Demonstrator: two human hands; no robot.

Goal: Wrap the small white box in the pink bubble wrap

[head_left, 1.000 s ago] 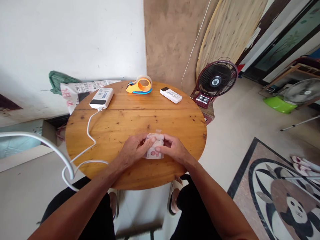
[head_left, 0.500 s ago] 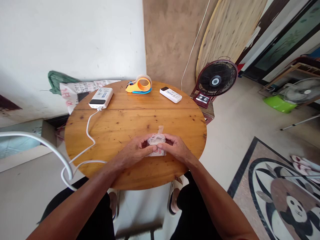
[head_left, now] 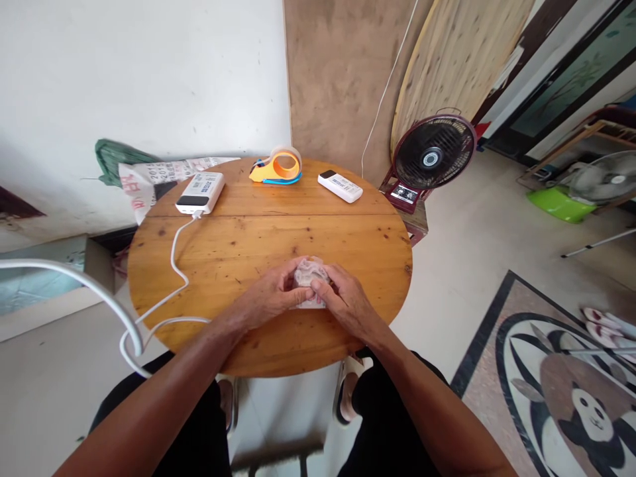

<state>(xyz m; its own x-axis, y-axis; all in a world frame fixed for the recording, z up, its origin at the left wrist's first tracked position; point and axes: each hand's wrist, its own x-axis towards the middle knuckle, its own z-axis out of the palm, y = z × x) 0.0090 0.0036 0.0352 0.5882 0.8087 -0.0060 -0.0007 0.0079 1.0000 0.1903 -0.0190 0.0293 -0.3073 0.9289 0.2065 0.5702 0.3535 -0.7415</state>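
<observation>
Near the front of the round wooden table [head_left: 238, 258], a small package [head_left: 311, 270] wrapped in crumpled whitish plastic sits between my hands. Reddish print shows on its lower part. My left hand [head_left: 275, 288] grips its left side, fingers behind and thumb across the front. From the right, my right hand [head_left: 345, 295] clasps it, its thumb pressing on the wrapping near the left thumb. The fingers hide much of the package, so what is inside cannot be made out.
At the table's back stand a white power bank [head_left: 201, 193] with a white cable [head_left: 175, 255], an orange-and-blue tape dispenser [head_left: 276, 167] and a second white power bank [head_left: 340, 186]. A dark red fan [head_left: 431, 158] stands off the right edge. Wall behind.
The tan strip of tape that stuck up behind the package is now down against it. My right hand has shifted its fingers and thumb over the wrapping.
</observation>
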